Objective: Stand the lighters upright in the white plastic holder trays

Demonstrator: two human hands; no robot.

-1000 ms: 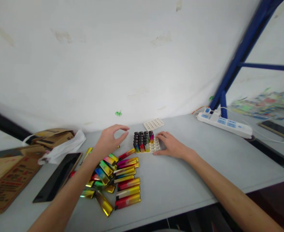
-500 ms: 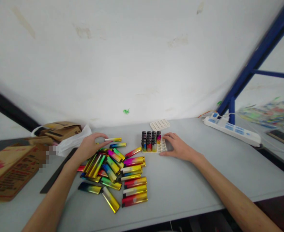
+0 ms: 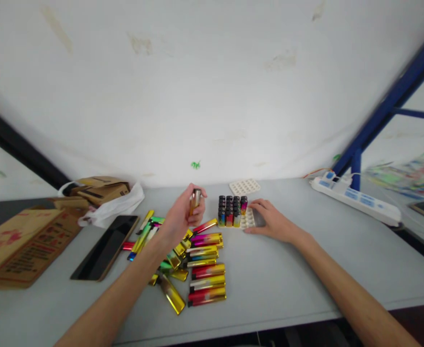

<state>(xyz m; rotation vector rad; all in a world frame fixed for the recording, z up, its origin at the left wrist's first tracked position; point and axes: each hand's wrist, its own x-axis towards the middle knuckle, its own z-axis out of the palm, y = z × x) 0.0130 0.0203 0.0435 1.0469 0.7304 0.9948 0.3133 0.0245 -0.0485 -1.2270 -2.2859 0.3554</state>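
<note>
My left hand [image 3: 183,212] is closed around a lighter [image 3: 195,198], held upright above the table with its top end showing. Under and beside that forearm lies a heap of metallic, colour-faded lighters [image 3: 172,294], partly hidden by the arm. Several more lighters [image 3: 207,283] lie in a rough column to the right of the heap. Black-topped lighters [image 3: 229,212] stand upright in rows on a white holed tray [image 3: 248,219], whose right part shows bare holes. My right hand [image 3: 268,221] rests at the tray's right side, thumb and fingers apart, with nothing seen in it.
A second white holed tray [image 3: 244,186] lies behind, near the wall. To the left are a dark phone [image 3: 105,248], a white plastic bag [image 3: 116,208] and cardboard boxes [image 3: 27,246]. A white power strip [image 3: 356,200] runs along the right, beside a blue metal frame [image 3: 381,106].
My left hand has moved right from the back of the heap, and the lighter in it now stands upright. My right hand stays by the tray. The view has shifted slightly.
</note>
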